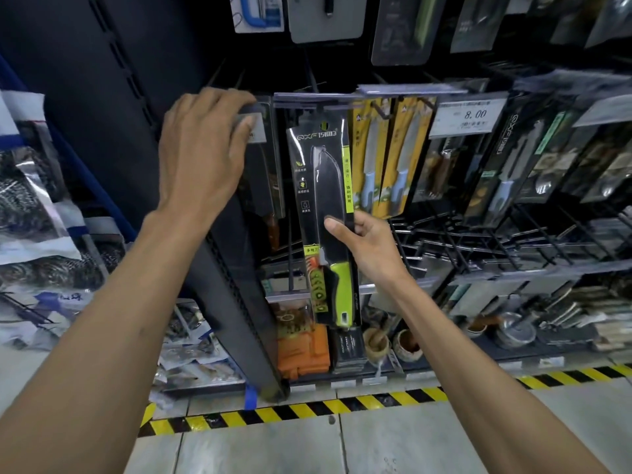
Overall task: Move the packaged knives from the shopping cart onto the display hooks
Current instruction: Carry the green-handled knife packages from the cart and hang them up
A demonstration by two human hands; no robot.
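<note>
The right hand (372, 248) is pinching the packaged knife (325, 186) at its right edge, with the thumb lying on the front and the fingers (359, 224) curling behind. The black-and-green pack is hanging upright to the left of the 8.00 price tag (468, 116), its top reaching the rail at the tag's height; whether it is sitting on a hook cannot be told. Further left of the tag, the left hand (201, 155) is gripping a dark package (265, 165), fingers pressed together and curling over its top edge.
</note>
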